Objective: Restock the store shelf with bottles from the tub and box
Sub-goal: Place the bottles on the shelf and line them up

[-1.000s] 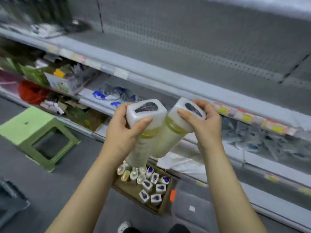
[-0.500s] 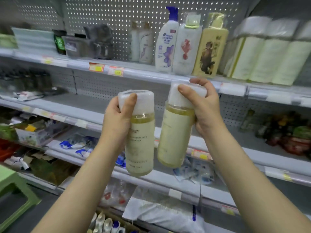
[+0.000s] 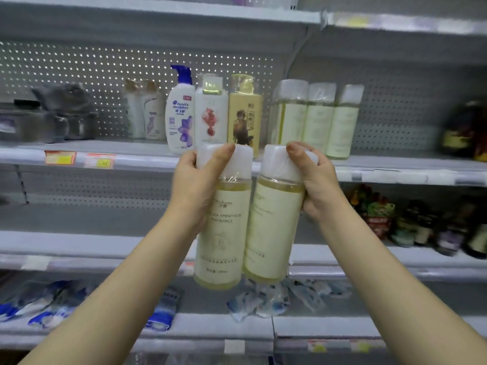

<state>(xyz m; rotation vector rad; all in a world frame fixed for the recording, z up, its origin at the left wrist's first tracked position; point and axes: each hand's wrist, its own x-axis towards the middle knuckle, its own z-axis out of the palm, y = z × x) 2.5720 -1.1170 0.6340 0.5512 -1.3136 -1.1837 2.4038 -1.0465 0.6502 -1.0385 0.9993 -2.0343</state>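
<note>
My left hand [image 3: 193, 184] grips the white cap of a pale yellow bottle [image 3: 222, 233] with a cream label. Beside it, touching, hangs a second matching bottle [image 3: 274, 227], held by its cap in my right hand [image 3: 316, 183]. Both bottles are upright, raised in front of the shelf edge [image 3: 137, 160]. On that shelf, behind my hands, stands a row of three matching bottles [image 3: 316, 119]. The tub and box are out of view.
Left of the matching row stand a yellow pump bottle [image 3: 243, 114], a white bottle with a red print [image 3: 211, 111] and a blue-capped shampoo bottle [image 3: 180, 114]. Dark jars [image 3: 463, 127] sit at the right. The lower shelves hold packets and jars.
Both hands have lifted the two bottles higher toward the shelf with the matching row. The view has tilted up, so the box on the floor is no longer seen.
</note>
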